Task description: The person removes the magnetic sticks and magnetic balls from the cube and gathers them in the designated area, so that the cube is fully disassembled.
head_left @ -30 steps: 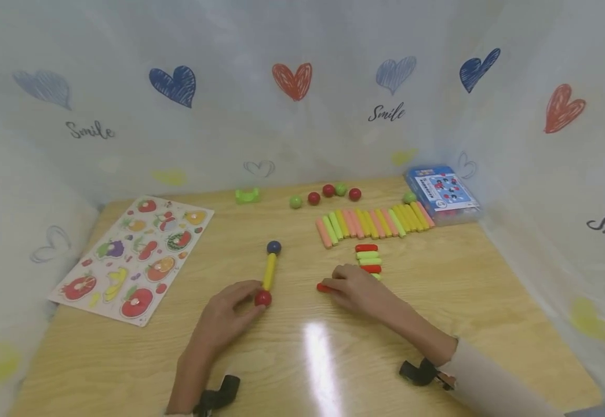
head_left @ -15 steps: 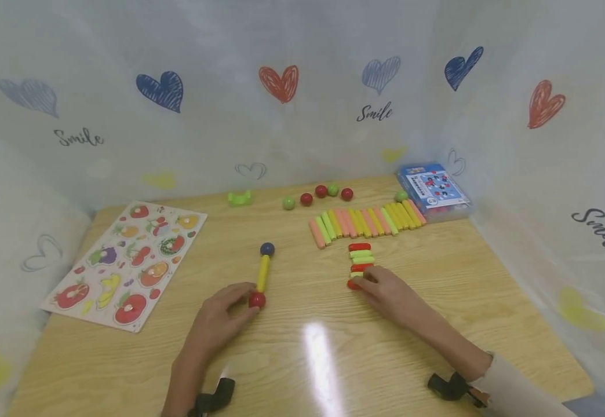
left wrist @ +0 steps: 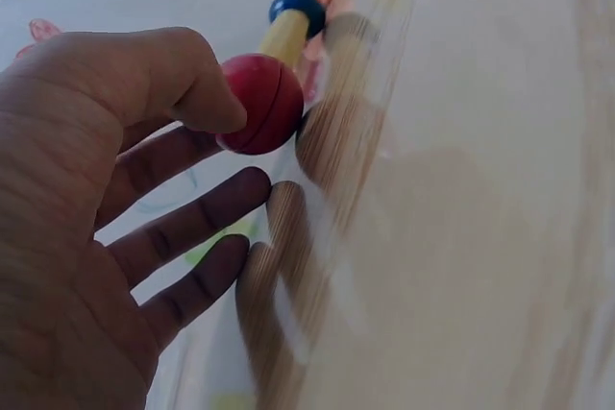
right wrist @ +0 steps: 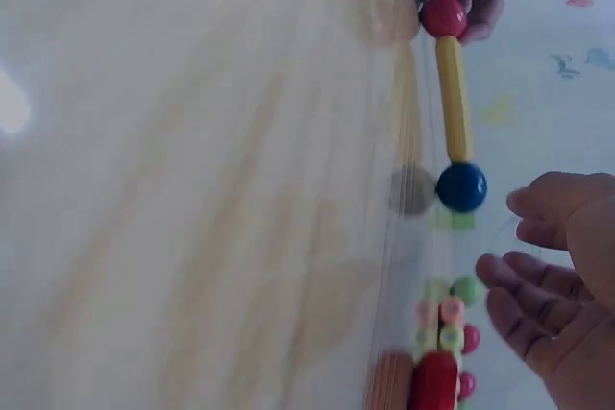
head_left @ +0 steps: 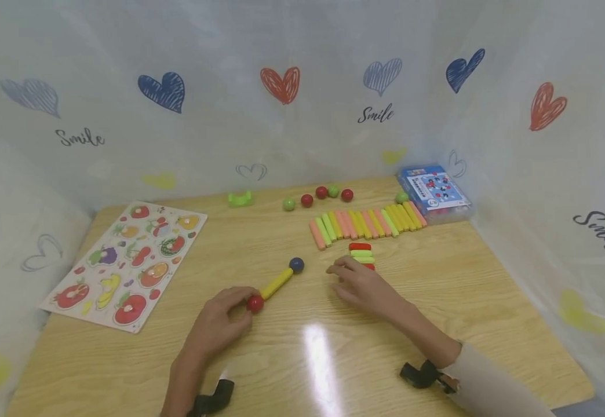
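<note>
A yellow stick [head_left: 277,284] joins a red ball [head_left: 255,304] at its near end to a blue ball [head_left: 296,265] at its far end. My left hand [head_left: 218,324] pinches the red ball between thumb and fingers; in the left wrist view the thumb lies on the red ball [left wrist: 261,103] while the other fingers spread below. To the right of the blue ball, my right hand [head_left: 367,288] holds nothing, its fingers loosely bent. The right wrist view has the blue ball [right wrist: 462,187] just off those fingertips. Short red and light green sticks [head_left: 361,253] lie stacked behind the right hand, partly hidden by it.
A long row of pink, green and yellow sticks [head_left: 365,223] lies farther back. Behind it sit several red and green balls [head_left: 306,200], a green curved piece [head_left: 240,198] and a blue box [head_left: 434,194]. On the left is a fruit puzzle board [head_left: 125,263]. A printed curtain encloses the table.
My right hand moved off the short red stick it had laid with the others and came left. The yellow stick's blue-ball end swung right and nearer, while the left hand kept the red ball.
</note>
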Demonstrator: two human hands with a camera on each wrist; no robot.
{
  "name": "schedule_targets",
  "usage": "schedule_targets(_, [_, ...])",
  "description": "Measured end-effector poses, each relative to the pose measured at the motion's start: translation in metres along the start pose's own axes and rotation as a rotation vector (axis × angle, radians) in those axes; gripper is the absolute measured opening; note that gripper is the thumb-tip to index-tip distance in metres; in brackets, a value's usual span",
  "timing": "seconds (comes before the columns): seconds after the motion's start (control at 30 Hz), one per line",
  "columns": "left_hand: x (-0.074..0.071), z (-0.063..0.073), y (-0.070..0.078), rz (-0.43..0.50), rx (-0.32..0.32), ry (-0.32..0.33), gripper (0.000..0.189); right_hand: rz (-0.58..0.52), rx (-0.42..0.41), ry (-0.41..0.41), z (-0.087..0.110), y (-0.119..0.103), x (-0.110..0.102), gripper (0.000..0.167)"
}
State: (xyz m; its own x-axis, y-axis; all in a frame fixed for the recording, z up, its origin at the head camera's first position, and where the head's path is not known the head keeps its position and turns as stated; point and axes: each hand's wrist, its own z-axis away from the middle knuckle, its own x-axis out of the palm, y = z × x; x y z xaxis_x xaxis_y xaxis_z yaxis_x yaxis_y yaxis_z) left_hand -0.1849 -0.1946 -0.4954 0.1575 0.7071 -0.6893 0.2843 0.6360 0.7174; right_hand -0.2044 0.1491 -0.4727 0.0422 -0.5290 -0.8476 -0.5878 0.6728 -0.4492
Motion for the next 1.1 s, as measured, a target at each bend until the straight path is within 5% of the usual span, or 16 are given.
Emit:
schedule_targets(0.13, [0.004,0.000,-0.003,0.021,0.020,0.002,0.034,-0.052,0.111,-0.133,-0.024,-0.008,0.016,0.047])
schedule_targets(0.23, [0.007,0.000,-0.005,0.015,0.041,0.019,0.032,-0.070,0.103,-0.162,-0.036,-0.008,0.026,0.045])
schedule_targets(0.53, [0.005,-0.001,-0.002,-0.036,0.051,0.050,0.031,-0.046,-0.063,-0.073,-0.043,-0.007,0.039,0.030])
schedule_targets(0.73, [0.004,-0.002,-0.001,-0.052,0.095,0.067,0.031,0.102,-0.173,-0.065,-0.048,-0.012,0.040,0.027])
schedule_targets(1.1, [0.007,-0.002,0.000,-0.071,0.087,0.080,0.030,0.125,-0.165,-0.043,-0.051,-0.012,0.044,0.017])
